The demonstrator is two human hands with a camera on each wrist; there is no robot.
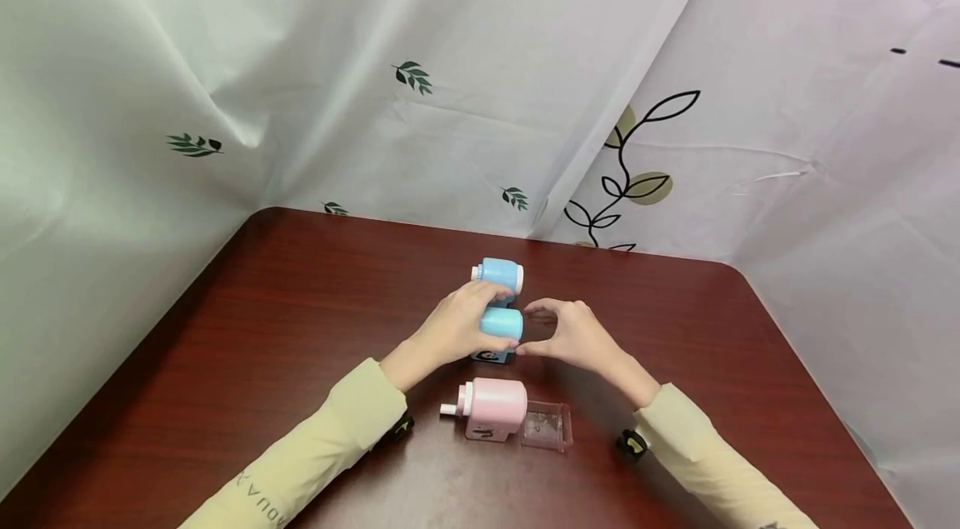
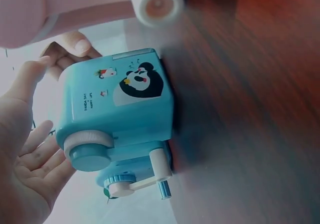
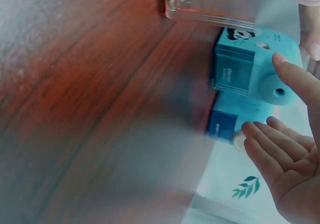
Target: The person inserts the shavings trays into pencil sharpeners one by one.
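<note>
A pink sharpener point(image 1: 498, 402) sits nearer than the left hand point(image 1: 452, 326), which loosely spans a teal sharpener point(image 1: 502, 322), probably for steadiness; the right hand point(image 1: 576, 334), beside it, holds nothing.

Reaching forward with left arm point(image 1: 318, 441) and right arm point(image 1: 708, 446), angling inward. Arching left hand point(image 1: 456, 325), spreading thumb from fingers. Curving right hand point(image 1: 579, 337) just beside it, pointing thumb leftward.

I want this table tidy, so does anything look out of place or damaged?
Yes, the clear pinkish plastic drawer of the boxy pink pencil sharpener juts out, while those on the boxy turquoise sharpener and boxy blue sharpener look closed. I see no obvious spill or damage.
</note>
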